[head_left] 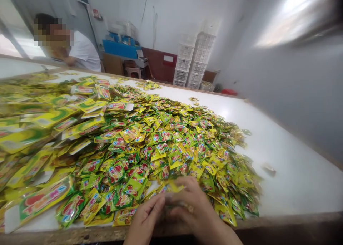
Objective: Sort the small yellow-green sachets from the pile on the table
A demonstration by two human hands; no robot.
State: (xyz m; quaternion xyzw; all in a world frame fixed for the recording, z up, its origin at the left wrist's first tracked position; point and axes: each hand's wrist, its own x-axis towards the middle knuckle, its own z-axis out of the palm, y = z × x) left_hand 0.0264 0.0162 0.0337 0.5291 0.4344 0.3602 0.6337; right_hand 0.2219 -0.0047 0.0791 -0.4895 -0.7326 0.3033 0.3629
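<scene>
Apparently something blurred is between the two hands, low in the view over the near edge of the counter [289, 180]. A yellow packet [174, 185] shows at the right hand's [197, 205] fingertips, its long side seeming to run sideways, though the blur hides which end leads. The right grip is curled, thumb and fingers somewhat apart; I cannot tell whether it pinches the packet. The left hand [146, 218] has thumb and forefinger close together at a pale, smeared strip, and whether that grip is closed on it I cannot tell either.

Beyond the hands spreads a heap of small packets [171, 141], pointing every way. Left of them lie larger boxes [46, 202]; the nearest lies printed side up, its long axis slanting from lower left to upper right, with a white flap at the lower end. The heap comes close to the counter's wooden near rim [104, 235], leaving little room beside the hands. The widest stretch of white top is to the right, where a stray packet [268, 169] lies apart, short of the far right edge.
</scene>
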